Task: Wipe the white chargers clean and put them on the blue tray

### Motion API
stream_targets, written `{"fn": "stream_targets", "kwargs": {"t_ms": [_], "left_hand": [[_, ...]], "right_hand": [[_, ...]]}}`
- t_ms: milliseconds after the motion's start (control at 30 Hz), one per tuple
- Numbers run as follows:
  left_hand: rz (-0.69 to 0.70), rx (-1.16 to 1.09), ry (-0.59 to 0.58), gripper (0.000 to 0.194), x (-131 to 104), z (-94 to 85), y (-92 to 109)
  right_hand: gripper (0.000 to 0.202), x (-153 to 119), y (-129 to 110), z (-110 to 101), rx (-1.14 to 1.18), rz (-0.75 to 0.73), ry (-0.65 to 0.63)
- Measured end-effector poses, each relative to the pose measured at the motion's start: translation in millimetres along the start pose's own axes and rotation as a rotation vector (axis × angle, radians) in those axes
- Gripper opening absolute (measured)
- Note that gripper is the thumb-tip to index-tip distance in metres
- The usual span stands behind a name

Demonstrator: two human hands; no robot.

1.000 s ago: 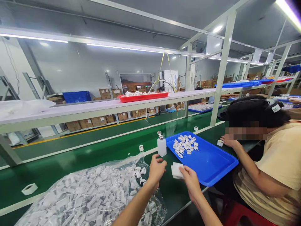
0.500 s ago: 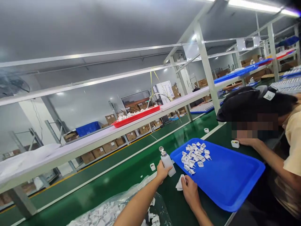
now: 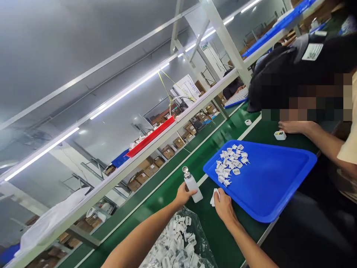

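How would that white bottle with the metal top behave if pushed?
Pushed high up, the white bottle would probably tip, since it looks tall and narrow. Its metal top may make it slightly top-heavy. With the left hand gripping it, though, a nudge might barely move it.

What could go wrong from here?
The cap on the bottle looks flipped up, so any liquid might spill if the left hand tips it. The right hand, holding a white wipe, is close to the blue tray and could nudge it, scattering the white plugs. The left forearm passes over the plastic bag and might brush white parts loose.
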State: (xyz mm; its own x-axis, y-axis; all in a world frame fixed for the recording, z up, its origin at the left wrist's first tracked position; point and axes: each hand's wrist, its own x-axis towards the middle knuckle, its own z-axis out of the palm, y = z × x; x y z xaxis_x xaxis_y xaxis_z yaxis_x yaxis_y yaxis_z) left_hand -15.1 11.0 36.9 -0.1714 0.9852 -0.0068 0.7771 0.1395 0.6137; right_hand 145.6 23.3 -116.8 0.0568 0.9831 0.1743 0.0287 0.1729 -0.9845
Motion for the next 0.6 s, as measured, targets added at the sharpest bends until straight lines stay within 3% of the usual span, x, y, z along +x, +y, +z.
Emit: {"fn": "stream_targets", "kwargs": {"t_ms": [167, 433, 600], "left_hand": [[0.070, 0.098, -0.058, 0.036, -16.5, -21.2, 4.9], [0.079, 0.304, -0.073, 0.036, -37.6, -14.3, 7.0], [0.136, 0.515, -0.132, 0.033, -41.0, -18.1, 16.5]], "right_hand": [[0.026, -2.4, -9.6, -5.5, 0.068, -0.030, -0.043], [0.030, -3.9, -13.3, -15.1, 0.268, 0.050, -0.142], [0.034, -12.1, -33.3, -26.1, 0.478, 0.101, -0.084]]}}
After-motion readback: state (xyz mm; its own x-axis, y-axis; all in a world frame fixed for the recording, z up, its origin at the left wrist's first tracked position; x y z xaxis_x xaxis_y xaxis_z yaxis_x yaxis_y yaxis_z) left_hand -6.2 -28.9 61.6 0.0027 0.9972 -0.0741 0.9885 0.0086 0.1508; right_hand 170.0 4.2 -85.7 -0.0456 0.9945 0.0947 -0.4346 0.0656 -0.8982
